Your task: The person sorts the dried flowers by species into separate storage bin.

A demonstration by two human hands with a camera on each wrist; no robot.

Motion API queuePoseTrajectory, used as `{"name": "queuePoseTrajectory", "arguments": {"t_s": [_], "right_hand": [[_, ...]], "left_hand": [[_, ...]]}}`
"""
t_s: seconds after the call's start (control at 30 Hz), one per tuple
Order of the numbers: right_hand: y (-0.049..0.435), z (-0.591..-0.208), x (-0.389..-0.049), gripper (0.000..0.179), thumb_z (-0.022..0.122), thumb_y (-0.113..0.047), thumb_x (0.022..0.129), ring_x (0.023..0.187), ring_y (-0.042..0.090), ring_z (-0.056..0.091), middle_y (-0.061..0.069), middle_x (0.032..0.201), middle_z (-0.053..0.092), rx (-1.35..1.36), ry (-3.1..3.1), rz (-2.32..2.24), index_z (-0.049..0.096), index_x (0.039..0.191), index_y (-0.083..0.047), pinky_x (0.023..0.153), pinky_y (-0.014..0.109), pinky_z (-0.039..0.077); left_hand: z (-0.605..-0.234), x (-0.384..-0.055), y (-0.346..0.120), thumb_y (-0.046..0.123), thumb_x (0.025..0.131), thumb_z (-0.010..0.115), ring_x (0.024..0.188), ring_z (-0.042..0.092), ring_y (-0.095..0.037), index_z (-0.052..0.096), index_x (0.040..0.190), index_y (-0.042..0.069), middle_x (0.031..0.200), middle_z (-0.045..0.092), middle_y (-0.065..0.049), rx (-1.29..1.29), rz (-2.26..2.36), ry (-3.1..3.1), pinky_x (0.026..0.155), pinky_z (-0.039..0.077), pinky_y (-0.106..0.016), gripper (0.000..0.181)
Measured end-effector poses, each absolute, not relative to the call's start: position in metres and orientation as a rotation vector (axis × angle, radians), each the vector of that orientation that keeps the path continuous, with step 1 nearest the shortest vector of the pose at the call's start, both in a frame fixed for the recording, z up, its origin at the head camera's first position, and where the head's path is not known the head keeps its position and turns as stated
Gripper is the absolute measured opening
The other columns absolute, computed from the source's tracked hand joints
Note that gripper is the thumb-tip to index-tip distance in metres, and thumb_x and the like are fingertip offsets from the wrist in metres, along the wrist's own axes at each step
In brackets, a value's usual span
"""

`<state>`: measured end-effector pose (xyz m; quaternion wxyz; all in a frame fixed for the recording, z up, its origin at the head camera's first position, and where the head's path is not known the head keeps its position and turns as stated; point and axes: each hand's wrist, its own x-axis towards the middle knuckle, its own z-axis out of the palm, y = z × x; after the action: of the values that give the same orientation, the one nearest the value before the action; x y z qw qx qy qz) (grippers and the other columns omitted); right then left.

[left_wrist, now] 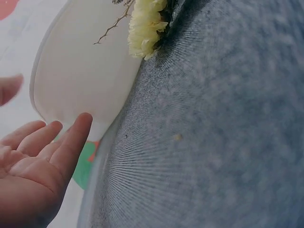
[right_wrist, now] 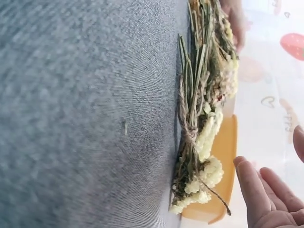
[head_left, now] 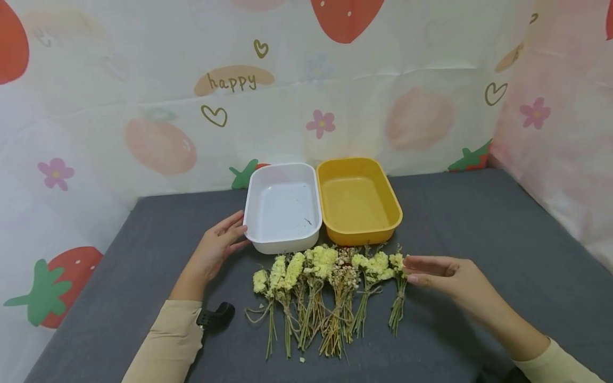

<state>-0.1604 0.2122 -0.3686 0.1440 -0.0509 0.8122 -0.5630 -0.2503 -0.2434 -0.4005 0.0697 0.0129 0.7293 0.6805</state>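
Note:
A row of small dried-flower bunches, pale yellow and tied with twine, lies on the dark grey cloth. Behind the row stand a white tub and, to its right, a yellow tub. My left hand is at the white tub's left side, fingers extended; whether the fingertips touch it I cannot tell. My right hand is beside the rightmost bunch, its fingers fairly straight. In the right wrist view, that hand appears apart from the flowers and grips nothing.
A dark grey cloth covers the table. A white sheet printed with strawberries and hearts hangs behind, and a pinkish one hangs at the right. Small plant crumbs lie near the stems, and a dark sprig lies inside the white tub.

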Motion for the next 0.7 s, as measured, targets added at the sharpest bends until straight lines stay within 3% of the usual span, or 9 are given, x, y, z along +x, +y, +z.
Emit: {"name": "queuePoseTrajectory", "arguments": {"t_s": [0.2,0.7], "right_hand": [[0.216,-0.373,-0.161,0.055,0.072,-0.029,0.092,0.103,-0.001,0.068,0.005,0.127,0.070,-0.115,2.273,-1.648,0.058,0.137,0.001,0.096,0.031,0.058],[0.220,-0.386,-0.161,0.059,0.074,-0.028,0.091,0.102,0.012,0.072,0.012,0.121,0.072,-0.005,2.095,-1.653,0.057,0.134,0.009,0.093,0.034,0.060]], "left_hand": [[-0.402,-0.250,-0.243,0.012,0.103,0.053,0.149,0.034,-0.026,0.028,0.158,0.008,0.163,0.030,-0.009,0.054,2.056,2.182,0.104,0.053,-0.031,0.060],[-0.403,-0.251,-0.244,0.015,0.102,0.056,0.148,0.034,-0.026,0.028,0.158,0.011,0.163,0.030,-0.008,0.042,2.039,2.179,0.099,0.056,-0.025,0.062]]}}
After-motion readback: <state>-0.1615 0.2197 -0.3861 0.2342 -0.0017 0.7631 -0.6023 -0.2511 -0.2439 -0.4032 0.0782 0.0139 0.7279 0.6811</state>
